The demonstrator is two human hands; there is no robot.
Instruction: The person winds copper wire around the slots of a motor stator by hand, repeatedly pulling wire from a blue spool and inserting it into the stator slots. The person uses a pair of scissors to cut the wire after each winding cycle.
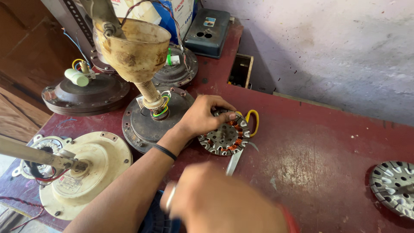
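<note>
Copper-wound stator [225, 137] lies on the red worktop [310, 151], just right of the dark fan motor [148, 121]. Left hand [202, 115] curls over its top edge, steadying it. Right hand [215, 203] is blurred near the camera; its grip cannot be told. Judging by this, winding work is underway; next needs a firm hold.

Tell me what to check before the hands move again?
1. Left hand on the stator: ok, fingers rest on its top edge.
2. Stator flat on the table: ok.
3. Right hand sharp enough to judge its grip: not ok, blurred.
4. What the right hand holds: cannot tell.
5. Yellow wire free of the fingers: ok, it loops beside them.
6. Second stator out of the way: ok, far right.
</note>
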